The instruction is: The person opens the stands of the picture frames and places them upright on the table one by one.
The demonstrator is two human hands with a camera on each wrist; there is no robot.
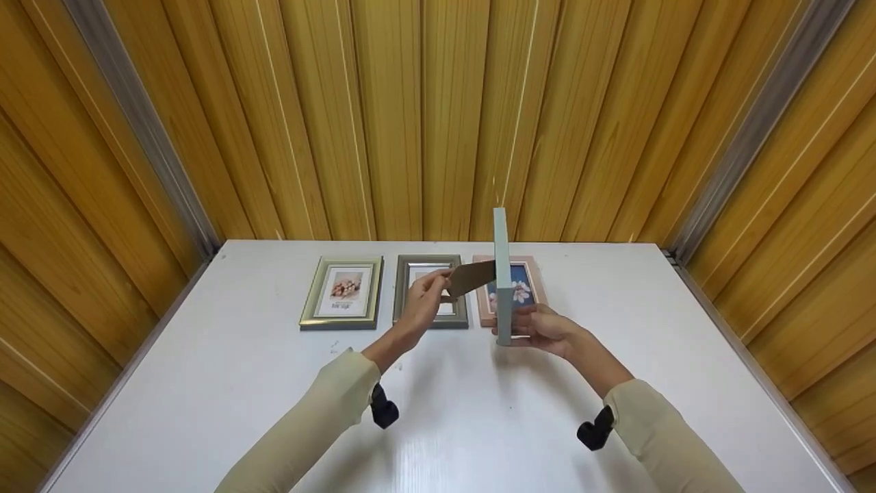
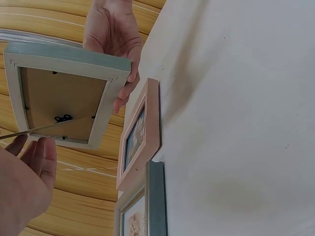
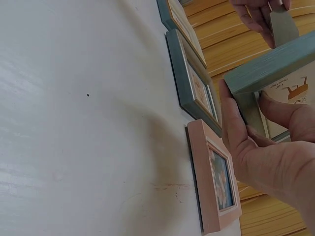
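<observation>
A pale blue-green picture frame [image 1: 503,287] is held upright and seen nearly edge-on in the head view, above the table. My right hand [image 1: 544,329] grips its lower part, the thumb [image 3: 278,108] on the front side, where a printed insert [image 3: 298,93] shows. Behind the frame, my left hand [image 1: 423,301] pinches the free end of a brown stand leg [image 1: 472,277], which sticks out from the back. The left wrist view shows the brown backing board [image 2: 64,93] with a small black hinge [image 2: 63,118] and dark tabs round its edge.
Three picture frames lie face up in a row on the white table [image 1: 205,397]: a gold-green one [image 1: 308,301], a grey one [image 1: 398,301] and a pink one [image 1: 540,287]. The last two are partly hidden. A wood-patterned wall [image 1: 383,123] rises behind the table.
</observation>
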